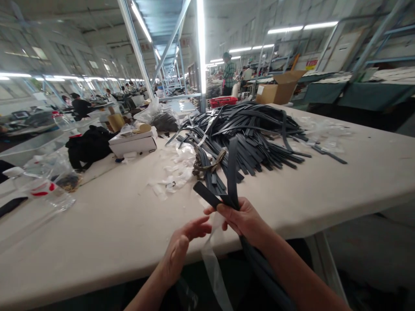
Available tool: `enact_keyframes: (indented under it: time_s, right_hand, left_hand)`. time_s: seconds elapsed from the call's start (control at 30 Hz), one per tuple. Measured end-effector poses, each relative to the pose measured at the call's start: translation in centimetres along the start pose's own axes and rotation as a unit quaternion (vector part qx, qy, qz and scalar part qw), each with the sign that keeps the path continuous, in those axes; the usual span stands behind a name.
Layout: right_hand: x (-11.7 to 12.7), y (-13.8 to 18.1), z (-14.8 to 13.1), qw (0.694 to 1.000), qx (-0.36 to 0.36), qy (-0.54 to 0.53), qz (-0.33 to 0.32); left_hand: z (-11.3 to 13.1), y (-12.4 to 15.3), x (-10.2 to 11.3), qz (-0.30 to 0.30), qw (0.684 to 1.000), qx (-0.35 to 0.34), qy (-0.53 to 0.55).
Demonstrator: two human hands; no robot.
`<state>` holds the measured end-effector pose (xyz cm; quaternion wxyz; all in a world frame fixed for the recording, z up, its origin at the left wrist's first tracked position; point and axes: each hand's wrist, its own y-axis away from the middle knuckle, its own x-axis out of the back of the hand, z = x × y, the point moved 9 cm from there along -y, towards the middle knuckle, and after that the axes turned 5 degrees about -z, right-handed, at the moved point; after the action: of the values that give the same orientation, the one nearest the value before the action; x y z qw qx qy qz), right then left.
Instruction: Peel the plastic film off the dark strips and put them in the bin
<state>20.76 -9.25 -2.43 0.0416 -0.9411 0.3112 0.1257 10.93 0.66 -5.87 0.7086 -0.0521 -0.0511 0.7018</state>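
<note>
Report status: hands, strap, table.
Right hand grips dark strap. Left hand at clear film. Strap pile ahead on table.
</note>
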Motion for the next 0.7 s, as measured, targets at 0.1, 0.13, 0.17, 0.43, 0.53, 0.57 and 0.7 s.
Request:
enact_keyframes:
  time_s: [0.1, 0.13, 0.17, 0.43, 0.53, 0.57, 0.7]
  right_hand:
    - [-0.9, -0.6, -0.7, 0.995, 0.004, 0.102, -0.01]
    - [-0.9, -0.9, -0.9, 0.992, 0.007, 0.124, -0.009]
    - [-0.8, -1.2, -1.0, 0.99, 0.012, 0.141, -0.004]
    - [1.7, -2.0, -0.8, 0.977, 0.028, 0.203, 0.06]
    - [2.3, -1.9, -0.8, 0.974, 0.03, 0.213, 0.078]
    - [2.5, -1.9, -0.9, 0.972, 0.03, 0.216, 0.083]
    - [4.4, -2.1, -1.3, 0.967, 0.035, 0.222, 0.121]
  left_hand:
    - [-1.3, -0.9, -1.6, -0.004, 0.993, 0.072, 0.091]
    - [-1.6, -1.1, -1.8, 0.01, 0.991, 0.098, 0.093]
    - [-1.9, -1.1, -2.0, 0.029, 0.988, 0.121, 0.097]
    - [-3.9, 0.8, -2.9, 0.058, 0.973, 0.174, 0.137]
    - [-4.0, 1.7, -3.2, 0.03, 0.978, 0.178, 0.104]
    - [-4.2, 2.1, -3.2, 0.026, 0.976, 0.188, 0.106]
    - [-5.6, 4.0, -3.3, 0.036, 0.96, 0.237, 0.147]
